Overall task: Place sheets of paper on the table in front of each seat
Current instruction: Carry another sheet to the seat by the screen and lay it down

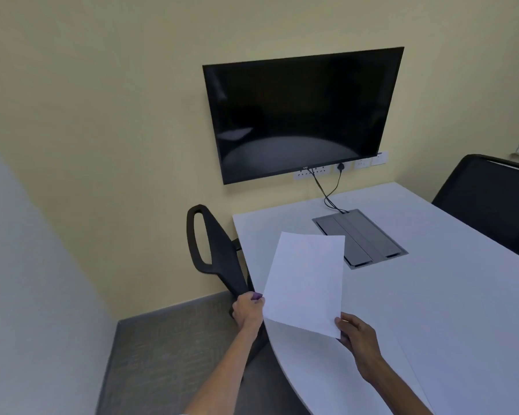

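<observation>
A white sheet of paper (306,283) hangs tilted just above the near left part of the white table (432,310). My left hand (247,310) pinches its lower left edge, and my right hand (355,333) grips its lower right corner. A black chair (213,253) stands pushed in at the table's left side, right beside my left hand. A second black chair (489,199) stands at the table's far right side. Another sheet (474,381) seems to lie flat on the table at the lower right, its edge faint.
A grey cable box (361,238) is set into the tabletop behind the sheet, with black cables (327,196) running up to wall sockets. A dark screen (300,115) hangs on the yellow wall. Grey carpet (168,354) covers the floor at the left.
</observation>
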Available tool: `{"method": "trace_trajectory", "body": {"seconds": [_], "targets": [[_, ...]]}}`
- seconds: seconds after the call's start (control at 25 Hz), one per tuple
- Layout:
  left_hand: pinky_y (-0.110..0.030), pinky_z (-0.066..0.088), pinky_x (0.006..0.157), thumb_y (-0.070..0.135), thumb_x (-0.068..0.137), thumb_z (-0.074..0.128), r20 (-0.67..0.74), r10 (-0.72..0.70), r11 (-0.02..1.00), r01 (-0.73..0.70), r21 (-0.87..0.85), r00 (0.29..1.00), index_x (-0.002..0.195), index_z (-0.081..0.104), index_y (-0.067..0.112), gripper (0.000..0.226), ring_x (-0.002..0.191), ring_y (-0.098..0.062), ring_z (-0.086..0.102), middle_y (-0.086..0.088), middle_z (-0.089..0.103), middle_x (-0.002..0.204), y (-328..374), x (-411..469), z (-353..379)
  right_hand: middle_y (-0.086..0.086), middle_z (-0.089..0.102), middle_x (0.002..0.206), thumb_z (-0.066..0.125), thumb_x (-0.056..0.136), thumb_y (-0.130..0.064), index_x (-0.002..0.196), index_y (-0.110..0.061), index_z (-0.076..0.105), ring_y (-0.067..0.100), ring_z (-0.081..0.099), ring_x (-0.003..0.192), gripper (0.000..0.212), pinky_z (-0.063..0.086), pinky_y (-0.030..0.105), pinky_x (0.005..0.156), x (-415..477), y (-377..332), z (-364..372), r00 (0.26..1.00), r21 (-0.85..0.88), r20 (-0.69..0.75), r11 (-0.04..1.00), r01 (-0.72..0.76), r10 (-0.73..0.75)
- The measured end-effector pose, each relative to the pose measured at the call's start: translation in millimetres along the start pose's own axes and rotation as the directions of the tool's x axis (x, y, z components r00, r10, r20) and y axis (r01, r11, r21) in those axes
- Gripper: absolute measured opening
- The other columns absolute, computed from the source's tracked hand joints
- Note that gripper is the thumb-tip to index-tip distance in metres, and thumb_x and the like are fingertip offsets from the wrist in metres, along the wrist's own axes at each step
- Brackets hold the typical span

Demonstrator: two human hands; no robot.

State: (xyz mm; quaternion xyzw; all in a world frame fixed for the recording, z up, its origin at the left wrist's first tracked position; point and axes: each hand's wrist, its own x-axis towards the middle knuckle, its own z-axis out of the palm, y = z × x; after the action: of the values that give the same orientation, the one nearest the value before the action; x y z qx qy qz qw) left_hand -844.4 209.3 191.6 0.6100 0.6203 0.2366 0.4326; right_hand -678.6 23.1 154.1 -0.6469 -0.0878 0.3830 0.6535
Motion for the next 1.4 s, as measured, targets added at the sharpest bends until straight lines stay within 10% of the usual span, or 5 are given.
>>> {"method": "trace_trajectory", "body": {"seconds": [0.48, 0.68, 1.04, 1.4], "targets": [[-0.028, 0.049, 0.078, 0.012, 0.091, 0.066, 0.189, 0.055, 0.984, -0.086, 0.156, 0.980, 0.105, 0.075, 0.007, 0.017, 0.090, -0.021, 0.062, -0.013, 0.072, 0.109, 70, 222, 41, 0.005, 0.066, 0.075, 0.071, 0.085, -0.003, 0.080, -0.003, 0.073, 0.018, 0.060, 0.070, 0.005, 0.055, 0.032, 0.082, 150, -14, 104, 0.981, 0.056, -0.173, 0.995, -0.081, 0.089], [-0.027, 0.050, 0.072, 0.008, 0.091, 0.065, 0.301, 0.074, 0.970, -0.138, 0.198, 0.951, 0.103, 0.074, 0.004, 0.015, 0.086, -0.022, 0.063, -0.015, 0.074, 0.106, 101, 314, 78, -0.002, 0.051, 0.059, 0.072, 0.082, -0.002, 0.055, -0.017, 0.059, 0.011, 0.050, 0.056, 0.033, 0.053, 0.025, 0.069, 224, -12, 139, 0.958, 0.067, -0.254, 0.990, -0.120, 0.134], [-0.037, 0.054, 0.086, 0.012, 0.093, 0.063, 0.480, 0.174, 0.877, -0.357, 0.321, 0.860, 0.105, 0.074, 0.003, 0.018, 0.101, -0.032, 0.067, -0.016, 0.075, 0.106, 126, 455, 162, -0.001, 0.060, 0.061, 0.076, 0.079, -0.003, 0.069, -0.009, 0.066, 0.011, 0.061, 0.056, 0.016, 0.061, 0.036, 0.085, 344, 15, 195, 0.835, 0.193, -0.452, 0.949, -0.250, 0.312], [-0.036, 0.053, 0.080, 0.013, 0.093, 0.064, 0.547, 0.139, 0.825, -0.402, 0.397, 0.826, 0.103, 0.076, 0.004, 0.018, 0.095, -0.033, 0.068, -0.017, 0.075, 0.101, 97, 522, 230, 0.007, 0.068, 0.069, 0.076, 0.080, -0.006, 0.080, -0.004, 0.072, 0.020, 0.065, 0.063, 0.006, 0.058, 0.029, 0.064, 402, 44, 222, 0.684, 0.298, -0.565, 0.887, -0.351, 0.461]]}}
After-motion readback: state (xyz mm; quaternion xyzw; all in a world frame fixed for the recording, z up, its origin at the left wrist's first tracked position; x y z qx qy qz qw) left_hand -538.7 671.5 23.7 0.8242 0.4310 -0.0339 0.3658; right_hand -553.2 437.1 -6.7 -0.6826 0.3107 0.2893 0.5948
